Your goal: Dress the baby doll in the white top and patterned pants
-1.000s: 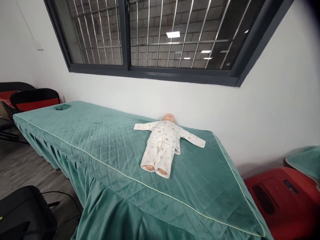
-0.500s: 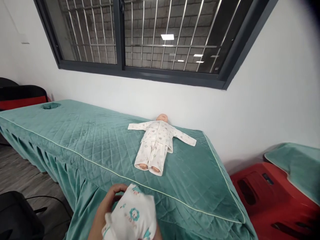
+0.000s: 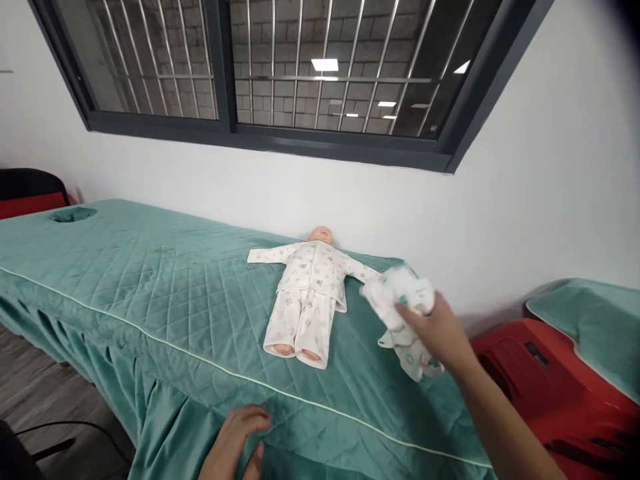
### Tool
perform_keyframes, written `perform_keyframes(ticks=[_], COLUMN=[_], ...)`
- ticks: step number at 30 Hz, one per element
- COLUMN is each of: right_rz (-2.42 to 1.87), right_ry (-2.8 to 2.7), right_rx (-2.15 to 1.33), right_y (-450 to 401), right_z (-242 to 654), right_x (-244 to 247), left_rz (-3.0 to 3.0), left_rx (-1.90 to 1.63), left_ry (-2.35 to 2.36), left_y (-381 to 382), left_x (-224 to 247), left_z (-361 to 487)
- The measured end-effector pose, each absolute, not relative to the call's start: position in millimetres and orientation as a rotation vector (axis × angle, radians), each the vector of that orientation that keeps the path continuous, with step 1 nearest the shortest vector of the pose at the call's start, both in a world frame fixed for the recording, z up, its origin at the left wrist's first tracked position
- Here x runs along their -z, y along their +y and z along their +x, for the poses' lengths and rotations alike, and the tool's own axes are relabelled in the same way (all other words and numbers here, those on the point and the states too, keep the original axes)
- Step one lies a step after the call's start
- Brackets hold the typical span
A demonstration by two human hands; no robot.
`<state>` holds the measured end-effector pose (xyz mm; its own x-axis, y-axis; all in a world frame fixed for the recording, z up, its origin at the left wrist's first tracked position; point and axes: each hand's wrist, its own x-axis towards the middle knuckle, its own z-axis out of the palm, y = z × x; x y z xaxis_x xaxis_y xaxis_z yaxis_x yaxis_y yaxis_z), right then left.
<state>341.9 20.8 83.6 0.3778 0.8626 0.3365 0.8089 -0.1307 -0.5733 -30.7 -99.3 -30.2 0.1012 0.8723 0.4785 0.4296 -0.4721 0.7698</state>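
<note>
A baby doll (image 3: 313, 273) in a white patterned top and trousers lies on its back on the green quilted bed cover (image 3: 200, 293), arms spread, head toward the wall. My right hand (image 3: 433, 330) grips a crumpled white cloth with teal prints (image 3: 403, 300), held over the bed just right of the doll and overlapping the end of its sleeve in view. Near the bed's front edge, below the doll's feet, my left hand (image 3: 240, 440) is empty, with thumb and fingers apart.
Behind the bed are a white wall (image 3: 525, 200) and a barred window (image 3: 320, 87). Red plastic stools (image 3: 540, 380) stand at the right, with green fabric (image 3: 595, 320) on top. A black and red chair (image 3: 33, 193) is at the far left; a cable crosses the floor.
The white cloth has moved up and to the right in my right hand, from the bed's front edge to beside the doll. My left hand has let go of it and sits lower.
</note>
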Motion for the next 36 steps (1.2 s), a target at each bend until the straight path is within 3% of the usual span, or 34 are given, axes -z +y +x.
perform_keyframes(ticks=[4, 8, 11, 14, 20, 26, 36], right_rz=[-2.346, -2.403, -2.144, -1.762, -1.5, -1.459, -1.485], right_ry=[-1.731, -1.783, -1.838, -1.879, -1.665, -1.514, -1.524], right_rx=[0.013, 0.079, 0.231, 0.109, -0.29, -0.391, -0.439], right_y=[35.6, 33.1, 39.4, 76.0, 209.2, 247.7, 244.8], right_z=[356.3, 354.0, 329.0, 287.5, 239.0, 233.1, 233.0], right_x=[-32.2, -50.7, -81.9, -95.9, -63.6, -30.8, -31.1], left_rz=[2.033, 2.014, 1.988, 1.956, 2.083, 2.126, 2.023], left_rx=[-1.326, -1.427, -1.492, -1.477, -1.228, -1.173, -1.087], left_ry=[1.189, 1.165, 1.176, 1.215, 1.28, 1.182, 1.192], left_y=[-57.3, 10.3, 76.8, 153.8, 276.3, 291.5, 292.0], left_x=[17.6, -12.5, -32.5, -46.9, -51.6, -32.2, -35.9], left_z=[-19.8, -6.4, 10.7, 34.6, 83.7, 95.3, 94.2])
